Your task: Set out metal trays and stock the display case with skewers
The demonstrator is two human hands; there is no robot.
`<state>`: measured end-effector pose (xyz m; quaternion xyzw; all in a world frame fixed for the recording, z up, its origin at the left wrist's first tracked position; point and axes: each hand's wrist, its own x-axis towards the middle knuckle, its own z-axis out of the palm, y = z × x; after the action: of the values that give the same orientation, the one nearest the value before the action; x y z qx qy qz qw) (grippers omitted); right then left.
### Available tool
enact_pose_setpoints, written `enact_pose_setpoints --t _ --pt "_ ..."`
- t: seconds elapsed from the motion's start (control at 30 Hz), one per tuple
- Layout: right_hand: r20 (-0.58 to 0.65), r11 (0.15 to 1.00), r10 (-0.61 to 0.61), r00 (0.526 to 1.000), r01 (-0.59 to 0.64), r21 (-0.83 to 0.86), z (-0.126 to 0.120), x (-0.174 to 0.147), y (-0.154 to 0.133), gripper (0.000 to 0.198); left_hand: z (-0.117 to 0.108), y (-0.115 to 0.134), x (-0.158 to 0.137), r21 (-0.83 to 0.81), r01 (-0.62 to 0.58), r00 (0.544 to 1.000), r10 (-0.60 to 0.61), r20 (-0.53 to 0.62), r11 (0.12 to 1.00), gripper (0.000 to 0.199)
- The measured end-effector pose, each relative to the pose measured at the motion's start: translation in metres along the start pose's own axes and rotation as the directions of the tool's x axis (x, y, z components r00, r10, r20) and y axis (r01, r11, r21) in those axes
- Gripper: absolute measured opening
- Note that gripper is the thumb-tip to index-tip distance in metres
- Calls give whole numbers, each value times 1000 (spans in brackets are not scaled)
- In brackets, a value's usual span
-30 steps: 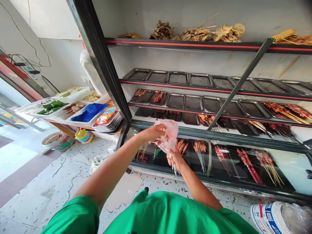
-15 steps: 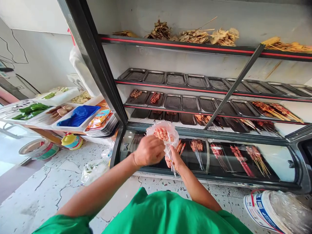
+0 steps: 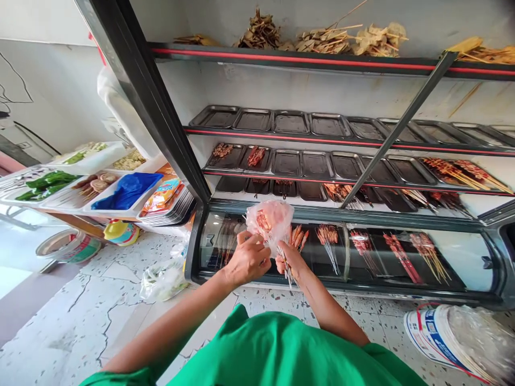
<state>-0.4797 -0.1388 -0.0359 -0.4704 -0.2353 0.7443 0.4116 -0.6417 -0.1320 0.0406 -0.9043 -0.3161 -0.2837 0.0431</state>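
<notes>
A clear plastic bag [image 3: 277, 214] covers the meat end of a bunch of meat skewers [image 3: 263, 221], in front of the glass display case. My right hand [image 3: 292, 261] is closed around the skewers' thin sticks just below the bag, and the stick ends poke out under the fingers. My left hand [image 3: 248, 260] has its fingers curled at the bag's lower left edge, seemingly pinching the plastic. The fingertips are partly hidden by the back of that hand.
Behind the hands, the case [image 3: 338, 292] holds several bunches of raw skewers under curved glass. Metal trays [image 3: 290, 122] line the shelves above. Tubs of food and a blue bag [image 3: 127, 191] sit at left. A white bucket [image 3: 436, 338] stands at lower right.
My left hand has moved down and left from in front of the bag to its lower edge. The bag now spreads over more of the meat. My right hand keeps its hold.
</notes>
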Motion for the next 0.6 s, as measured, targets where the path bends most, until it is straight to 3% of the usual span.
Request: enact_pose_setpoints --t 0.07,0.17,0.27,0.37,0.43,0.5,0.6 --pt "9 999 -30 1000 30 15 -1 0 -5 46 2 1 -3 50 101 987 -94 -129 994 12" --pt "84 998 -57 995 56 12 2 -2 -10 53 10 -1 5 132 312 919 -263 -295 941 17" --pt "101 991 -118 988 124 -55 10 -2 -12 62 13 0 18 57 347 888 -308 -342 936 11" --pt "77 971 -188 979 197 -133 17 1 -14 59 9 3 21 -164 271 918 -306 -253 949 10" --pt "62 970 -196 979 202 -135 16 4 -15 57 5 4 16 -299 285 927 -341 -156 911 12" --pt "60 975 -190 980 195 -108 11 7 -17 54 2 4 9 -412 371 896 -438 -77 832 14" --pt "55 977 -197 979 201 -76 7 9 -17 52 0 2 2 -621 459 845 -527 86 635 18"
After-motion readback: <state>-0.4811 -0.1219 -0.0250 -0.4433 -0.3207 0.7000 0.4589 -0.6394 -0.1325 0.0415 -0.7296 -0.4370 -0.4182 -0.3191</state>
